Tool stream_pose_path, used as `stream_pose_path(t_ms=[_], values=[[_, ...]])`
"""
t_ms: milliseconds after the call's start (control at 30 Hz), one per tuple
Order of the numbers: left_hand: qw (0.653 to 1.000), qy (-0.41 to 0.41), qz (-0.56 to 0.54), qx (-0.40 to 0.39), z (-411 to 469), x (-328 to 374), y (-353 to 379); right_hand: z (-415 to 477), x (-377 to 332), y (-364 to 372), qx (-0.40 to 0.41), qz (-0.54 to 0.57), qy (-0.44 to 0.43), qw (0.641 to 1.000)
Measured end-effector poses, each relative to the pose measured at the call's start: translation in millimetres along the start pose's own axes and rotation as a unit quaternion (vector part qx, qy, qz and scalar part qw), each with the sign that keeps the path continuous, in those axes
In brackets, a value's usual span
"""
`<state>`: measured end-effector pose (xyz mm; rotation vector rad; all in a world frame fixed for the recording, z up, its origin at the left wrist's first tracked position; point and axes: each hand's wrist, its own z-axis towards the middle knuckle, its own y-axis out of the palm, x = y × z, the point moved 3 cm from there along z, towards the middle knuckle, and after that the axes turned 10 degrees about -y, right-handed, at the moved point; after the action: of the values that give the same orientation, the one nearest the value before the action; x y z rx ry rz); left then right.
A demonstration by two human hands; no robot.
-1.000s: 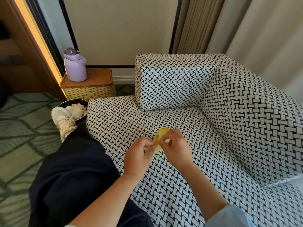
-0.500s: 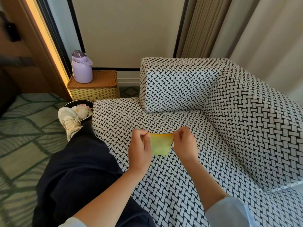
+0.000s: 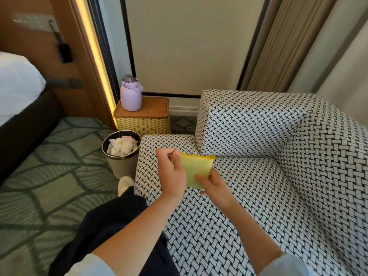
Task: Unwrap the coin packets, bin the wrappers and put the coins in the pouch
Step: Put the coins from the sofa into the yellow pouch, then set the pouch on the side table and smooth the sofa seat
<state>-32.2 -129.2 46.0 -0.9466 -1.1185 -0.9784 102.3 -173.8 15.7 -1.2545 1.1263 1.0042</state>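
A flat yellow square, either the pouch or a wrapper, is held up over the woven black-and-white sofa seat. My left hand pinches its upper left corner between thumb and fingers. My right hand grips its lower right edge from below. No coins or coin packets show in the head view. A round dark bin with crumpled white paper inside stands on the floor left of the sofa, about a hand's width from my left hand.
A wicker box with a lilac bottle on top stands behind the bin. My dark trouser leg and a pale shoe lie left of the seat. A bed corner is at far left, curtains at right.
The view has swung left and down, bringing the bin and bed into sight. My right hand slid from the yellow square's top right corner to its lower edge; the square now hangs more upright.
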Motion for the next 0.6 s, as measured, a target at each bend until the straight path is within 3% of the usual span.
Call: stream_pose_path(t_ms=[167, 400, 600], values=[[0.999, -0.014, -0.032, 0.016, 74, 2, -4, 69, -26, 25, 0.04, 0.06, -0.014, 0.997], [0.994, -0.071, -0.021, -0.079, 219, -38, 4, 218, -46, 75, 0.101, 0.081, -0.02, 0.991], [0.987, -0.076, 0.097, -0.1, 359, -104, 26, 380, -28, 115, 0.148, 0.091, 0.0, 0.985]])
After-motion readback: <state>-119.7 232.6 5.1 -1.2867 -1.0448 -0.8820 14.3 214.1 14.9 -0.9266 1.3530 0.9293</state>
